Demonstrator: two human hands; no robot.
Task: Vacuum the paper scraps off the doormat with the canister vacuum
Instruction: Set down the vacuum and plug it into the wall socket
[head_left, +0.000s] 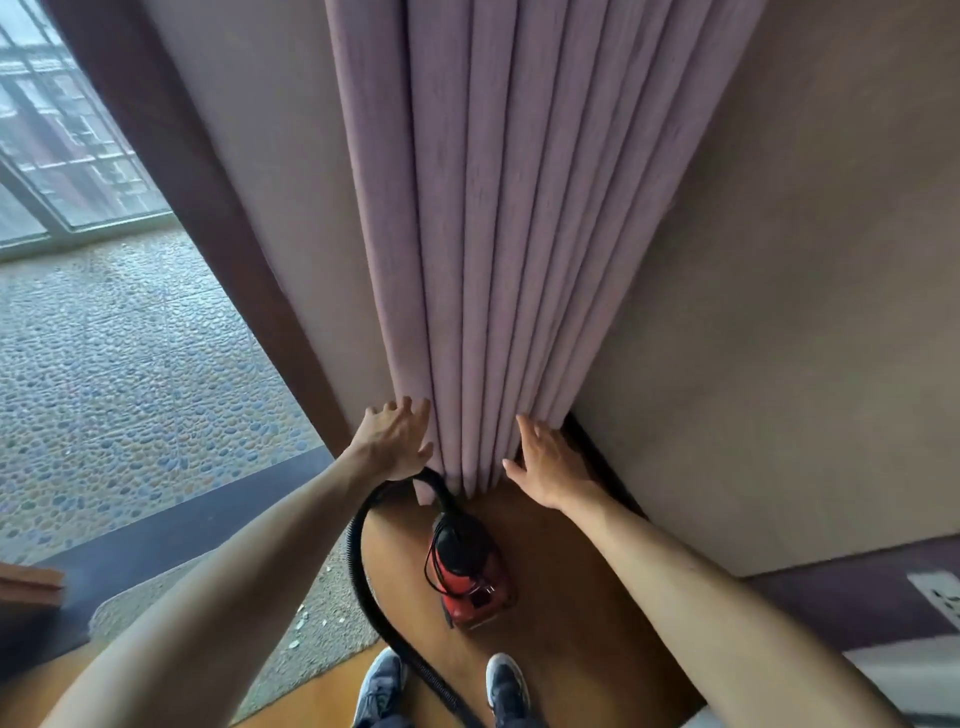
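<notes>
A red and black canister vacuum (470, 582) stands on the wooden floor just in front of my feet. Its black hose (358, 551) loops up to the left and runs back between my shoes. The grey doormat (317, 618) lies at the lower left with several white paper scraps (301, 621) on it. My left hand (397, 439) presses with spread fingers on the left side of the gathered mauve curtain (488, 260). My right hand (548, 465) lies flat against the curtain's right side. Neither hand holds anything.
A wall (779, 312) rises to the right, with a white socket (940, 597) low at the right edge. Left of the curtain, a brown door frame (218, 249) opens onto a pebble-tiled balcony (119, 374) with a dark threshold strip (197, 530).
</notes>
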